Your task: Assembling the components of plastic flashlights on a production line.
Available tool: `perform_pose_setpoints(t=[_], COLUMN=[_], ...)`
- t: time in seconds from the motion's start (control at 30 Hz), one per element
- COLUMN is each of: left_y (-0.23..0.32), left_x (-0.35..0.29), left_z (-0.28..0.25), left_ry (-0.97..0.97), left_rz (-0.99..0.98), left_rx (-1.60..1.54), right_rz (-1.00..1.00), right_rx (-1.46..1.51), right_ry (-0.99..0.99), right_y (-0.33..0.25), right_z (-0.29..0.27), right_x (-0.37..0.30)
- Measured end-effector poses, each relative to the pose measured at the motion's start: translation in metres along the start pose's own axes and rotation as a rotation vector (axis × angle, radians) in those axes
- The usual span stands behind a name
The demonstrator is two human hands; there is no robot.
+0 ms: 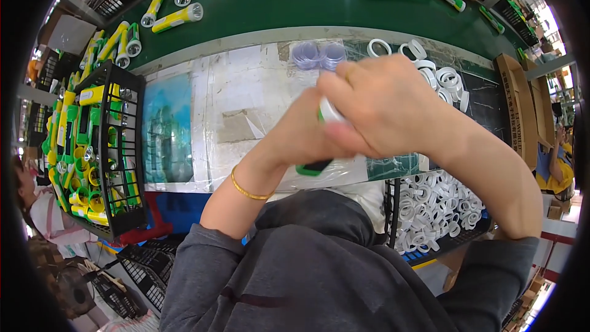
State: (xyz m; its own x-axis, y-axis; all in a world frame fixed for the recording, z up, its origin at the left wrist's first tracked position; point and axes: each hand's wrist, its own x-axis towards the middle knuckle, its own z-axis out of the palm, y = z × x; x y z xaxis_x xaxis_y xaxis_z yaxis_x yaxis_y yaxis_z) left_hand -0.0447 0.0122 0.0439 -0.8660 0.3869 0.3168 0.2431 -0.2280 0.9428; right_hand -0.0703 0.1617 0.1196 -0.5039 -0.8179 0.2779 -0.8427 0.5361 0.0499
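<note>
Over the middle of the bench, my two hands meet around a flashlight point(314, 168) with a green and black body. My left hand point(301, 128) is wrapped round the body, which shows only below the fingers. My right hand point(390, 101) closes over the head end, where a white ring point(330, 110) shows between the hands. Motion smears the fingers a little, and most of the flashlight is hidden. Just beyond the hands lie clear round lenses point(307, 55) in stacks. Loose white rings point(448, 79) are heaped to the right of my right hand.
A black basket point(110, 147) of yellow and green flashlights stands at the left. Below the bench's right side, another basket holds many white rings point(436, 209). Finished-looking flashlights point(178, 19) lie on the green surface point(276, 0) beyond. A cardboard box point(516, 110) stands at right.
</note>
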Motion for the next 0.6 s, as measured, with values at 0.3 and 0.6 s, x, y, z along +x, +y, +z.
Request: perform_pose_setpoints(t=[0.3, 0.6], left_y=[-0.04, -0.016], left_x=[0.028, 0.004], left_z=[0.019, 0.009], left_ry=[0.504, 0.231], left_rz=[0.116, 0.088], left_rx=[0.953, 0.359], right_rz=[0.645, 0.126], right_rx=[-0.073, 0.428], right_ry=[-0.296, 0.0], right_y=[-0.005, 0.025], right_z=[0.016, 0.0], right_x=[0.024, -0.011])
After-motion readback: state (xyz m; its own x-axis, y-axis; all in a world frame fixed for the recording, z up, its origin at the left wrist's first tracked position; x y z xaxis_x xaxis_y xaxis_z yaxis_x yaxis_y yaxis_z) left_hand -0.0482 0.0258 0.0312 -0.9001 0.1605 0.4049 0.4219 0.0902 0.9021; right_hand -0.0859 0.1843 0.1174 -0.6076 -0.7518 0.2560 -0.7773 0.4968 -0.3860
